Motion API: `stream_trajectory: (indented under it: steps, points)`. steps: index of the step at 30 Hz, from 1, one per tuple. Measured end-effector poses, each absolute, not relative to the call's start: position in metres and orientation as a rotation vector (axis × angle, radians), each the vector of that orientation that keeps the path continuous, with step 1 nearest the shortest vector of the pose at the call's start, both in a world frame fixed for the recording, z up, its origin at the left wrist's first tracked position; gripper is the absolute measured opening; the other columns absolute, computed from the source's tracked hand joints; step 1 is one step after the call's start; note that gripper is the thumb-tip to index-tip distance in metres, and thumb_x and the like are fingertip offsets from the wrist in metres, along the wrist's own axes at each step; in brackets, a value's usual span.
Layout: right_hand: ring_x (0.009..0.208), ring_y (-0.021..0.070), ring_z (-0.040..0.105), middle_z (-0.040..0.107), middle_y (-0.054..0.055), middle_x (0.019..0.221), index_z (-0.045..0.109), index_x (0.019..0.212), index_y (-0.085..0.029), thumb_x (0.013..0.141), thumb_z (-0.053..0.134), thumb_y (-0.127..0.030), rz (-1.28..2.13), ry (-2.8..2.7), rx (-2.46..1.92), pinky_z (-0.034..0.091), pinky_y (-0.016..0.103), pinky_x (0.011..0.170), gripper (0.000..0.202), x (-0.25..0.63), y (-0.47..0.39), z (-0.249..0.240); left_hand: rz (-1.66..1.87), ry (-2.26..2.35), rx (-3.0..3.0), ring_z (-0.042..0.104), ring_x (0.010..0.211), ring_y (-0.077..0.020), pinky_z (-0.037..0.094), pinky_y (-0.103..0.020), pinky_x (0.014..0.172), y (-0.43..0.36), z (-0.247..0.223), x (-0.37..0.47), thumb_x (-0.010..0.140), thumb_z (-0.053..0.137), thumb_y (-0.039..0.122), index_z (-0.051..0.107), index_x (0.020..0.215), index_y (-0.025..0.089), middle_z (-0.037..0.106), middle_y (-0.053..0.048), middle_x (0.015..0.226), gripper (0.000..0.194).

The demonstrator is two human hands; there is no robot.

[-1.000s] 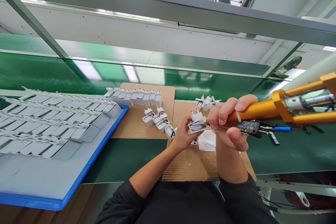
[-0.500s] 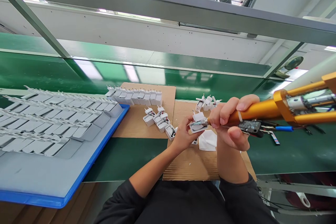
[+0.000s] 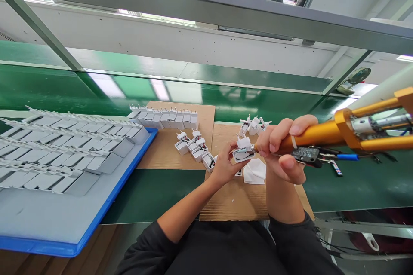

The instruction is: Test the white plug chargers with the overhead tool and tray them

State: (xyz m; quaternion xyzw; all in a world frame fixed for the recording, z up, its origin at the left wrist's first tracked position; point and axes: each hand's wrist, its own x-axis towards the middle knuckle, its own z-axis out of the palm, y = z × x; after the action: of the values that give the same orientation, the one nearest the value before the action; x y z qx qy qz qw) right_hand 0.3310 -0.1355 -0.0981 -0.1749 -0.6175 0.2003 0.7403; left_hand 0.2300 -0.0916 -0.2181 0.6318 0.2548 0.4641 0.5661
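Foremost: one near cardboard sheet [image 3: 235, 208], its near edge at the front edge of the green bench [image 3: 155, 200], a strip of which shows between this sheet and the blue-rimmed tray [image 3: 118, 191] to the left. On the sheet: one folded white cloth or paper [image 3: 254, 172], just beside the hands. Above it: one white plug housing [image 3: 241, 155], open-topped, plug pins up, gripped between thumb and fingers of the left hand [image 3: 225, 164]. One orange tool [image 3: 321, 134], running in from the right, its tip at the housing's right end; the right hand [image 3: 282, 148] has its fingers curled around the barrel, by a small black switch [image 3: 305, 154] with wires. Room between the two hands: narrow. Left of the left hand: a group of open housings [image 3: 199, 150], wired parts inside, the nearest just beside the fingers. On the tray: rows of white housings [image 3: 97, 164], well apart from both hands, the blue rim exposed along the right side. Farther: a row of closed housings [image 3: 176, 119] on a second cardboard sheet [image 3: 204, 114]; a small cluster of housings [image 3: 254, 128] beyond the right hand. Farthest: one grey shelf beam [image 3: 193, 6] crossing overhead; one fan [image 3: 359, 76] at right
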Motion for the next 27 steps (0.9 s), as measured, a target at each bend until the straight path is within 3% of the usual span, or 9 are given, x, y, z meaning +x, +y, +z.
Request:
stream_trajectory:
  steps: [16,27]
  points:
    - [0.042,0.0091,0.042,0.045,-0.007,0.064,0.048,0.093,-0.027,0.073,0.070,-0.034,0.440,-1.350,-0.370,0.034,0.026,0.037,0.031,0.3322,-0.1356,-0.0994,1.072,0.583,1.466,0.063,0.101,-0.0211,0.050,-0.035,0.089,-0.0929,-0.2217,0.2299,0.070,0.074,0.030,0.053,0.109,0.019,0.065,-0.007,0.108,0.046]
    - [0.042,0.0099,0.043,0.045,-0.007,0.063,0.047,0.092,-0.028,0.070,0.072,-0.044,0.438,-1.366,-0.382,0.035,0.026,0.036,0.037,0.3373,-0.1359,-0.1006,1.013,0.685,1.526,0.063,0.100,-0.0216,0.050,-0.037,0.090,-0.0920,-0.2200,0.2279,0.072,0.073,0.032,0.053,0.107,0.019,0.065,-0.007,0.108,0.042]
